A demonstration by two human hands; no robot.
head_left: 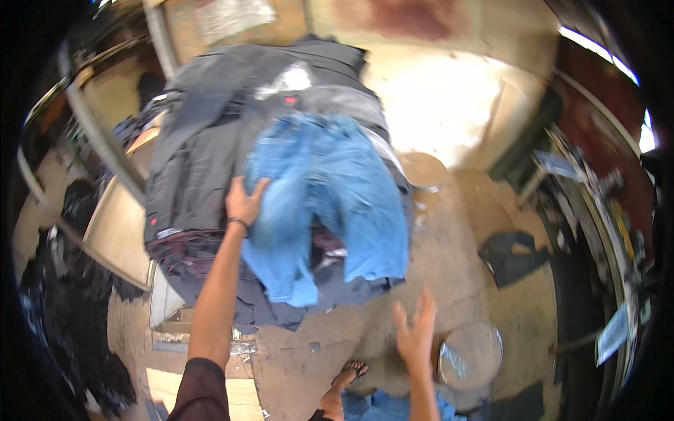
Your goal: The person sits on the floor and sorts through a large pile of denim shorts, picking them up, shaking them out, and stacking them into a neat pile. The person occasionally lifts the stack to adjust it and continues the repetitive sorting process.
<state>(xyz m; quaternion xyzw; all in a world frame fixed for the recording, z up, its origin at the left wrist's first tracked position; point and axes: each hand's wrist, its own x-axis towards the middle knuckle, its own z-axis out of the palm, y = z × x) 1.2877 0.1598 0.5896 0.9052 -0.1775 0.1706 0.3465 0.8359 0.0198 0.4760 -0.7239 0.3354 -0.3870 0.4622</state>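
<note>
A pair of light blue jeans lies spread on top of a large pile of dark trousers, waistband at the far side and legs toward me. My left hand rests at the left edge of the jeans, its thumb and fingers apart. A dark band circles that wrist. To the right and nearer, my right hand is in the air above the floor, apart from the jeans. It is a little blurred, with its fingers spread and nothing in them.
A round stool stands at lower right, and another round top is beside the pile. More blue denim lies near my foot. Dark cloth is on the floor at right. A metal frame stands left of the pile.
</note>
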